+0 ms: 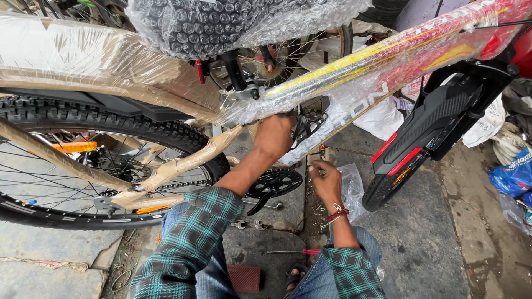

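A new bicycle wrapped in plastic film and brown paper stands over me; its yellow and red down tube [388,55] slopes up to the right. My left hand [272,137] reaches up to the tube beside a black bottle cage [308,124], with its fingertips hidden behind the wrapping. My right hand [326,180], a red thread on its wrist, is closed on a thin tool [322,150] with a red and yellow end that points up toward the cage. The black chainring and crank [274,185] sit just below, between my forearms.
The knobby rear wheel [61,119] fills the left, and the front tyre with a black and red mudguard [424,130] is at the right. A clear plastic bag [353,191], spanners [249,224] and a red-handled screwdriver [293,252] lie on the stone ground. Blue bags [512,174] are at the far right.
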